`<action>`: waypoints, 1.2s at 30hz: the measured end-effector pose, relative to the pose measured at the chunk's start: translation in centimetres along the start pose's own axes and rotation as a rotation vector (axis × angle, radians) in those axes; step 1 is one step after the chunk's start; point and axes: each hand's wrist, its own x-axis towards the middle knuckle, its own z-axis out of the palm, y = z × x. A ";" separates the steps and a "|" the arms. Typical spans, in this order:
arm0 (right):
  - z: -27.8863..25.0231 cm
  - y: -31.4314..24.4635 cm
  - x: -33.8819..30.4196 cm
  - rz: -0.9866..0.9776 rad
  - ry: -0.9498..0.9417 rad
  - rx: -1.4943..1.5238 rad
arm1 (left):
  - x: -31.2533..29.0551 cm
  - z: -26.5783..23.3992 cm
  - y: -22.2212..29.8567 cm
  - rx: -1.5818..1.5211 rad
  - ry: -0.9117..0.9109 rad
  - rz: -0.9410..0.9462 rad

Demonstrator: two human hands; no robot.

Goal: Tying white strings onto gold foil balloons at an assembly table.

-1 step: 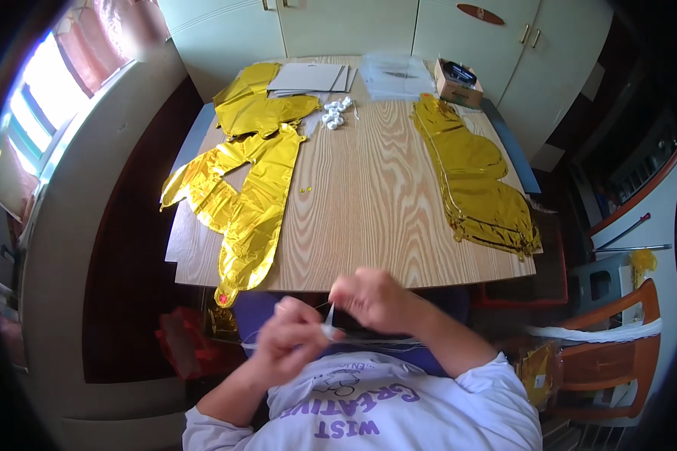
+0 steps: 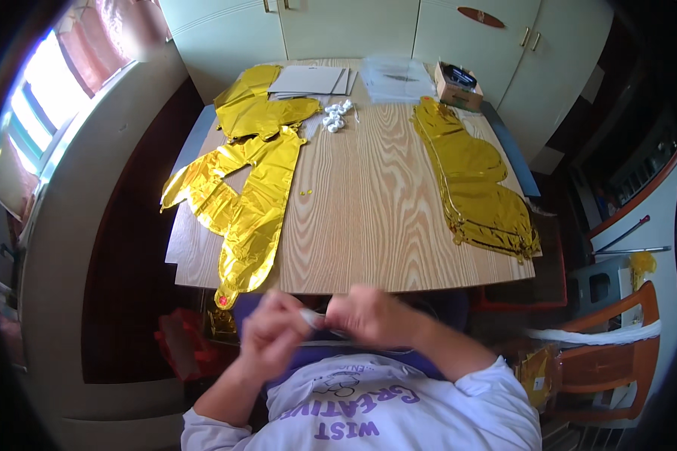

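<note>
Over my lap, just off the table's front edge, my left hand (image 2: pixel 269 331) is closed with a small white bundle of string (image 2: pixel 311 319) at its fingertips. My right hand (image 2: pixel 372 317) meets it there, its fingers curled shut on the string too. Both hands are slightly smeared by motion, so the exact grip is hard to make out. Flat gold foil balloons (image 2: pixel 267 173) lie on the left of the table, one with its end hanging over the front edge. More gold foil balloons (image 2: pixel 470 165) are stacked on the right side.
At the back of the wooden table (image 2: pixel 346 225) are several small white bundles (image 2: pixel 336 116), grey cardboard sheets (image 2: pixel 308 80), clear plastic bags (image 2: pixel 397 79) and a cardboard box (image 2: pixel 459 90) with a black item. A white hank of string (image 2: pixel 609 333) hangs across the wooden chair (image 2: pixel 643 361) at right.
My hands have come closer together, the left rising a little and the right dropping slightly. The white strand stretched between them before no longer shows; the white bundle sits between the fingers.
</note>
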 end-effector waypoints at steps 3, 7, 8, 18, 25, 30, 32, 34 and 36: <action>0.8 -1.7 -0.5 -0.216 -0.067 0.080 | 1.6 -0.3 -2.0 0.427 0.015 0.045; -0.6 1.4 0.8 0.005 0.079 -0.008 | 0.1 0.7 0.3 0.064 -0.247 0.001; 0.5 1.6 0.1 -0.083 -0.052 0.052 | 0.4 0.2 0.1 -0.201 -0.067 -0.109; 1.5 -0.4 -0.7 -0.114 -0.110 0.109 | 1.1 -0.6 0.4 0.257 0.116 -0.109; 1.2 0.5 0.0 -0.062 -0.094 0.150 | 1.5 0.5 -0.5 0.017 -0.001 -0.030; -1.9 -0.4 1.8 -0.070 0.052 0.027 | 0.7 1.2 -1.1 0.332 -0.248 0.148; -1.0 0.6 1.3 0.028 0.022 0.051 | 0.4 0.5 0.0 -0.035 -0.118 -0.040; 0.6 0.1 -0.2 -0.107 -0.177 0.124 | 2.1 -0.6 0.0 0.144 0.069 -0.083; 0.5 -1.4 0.3 -0.157 -0.141 0.141 | 2.3 -0.4 -2.2 0.392 -0.156 0.127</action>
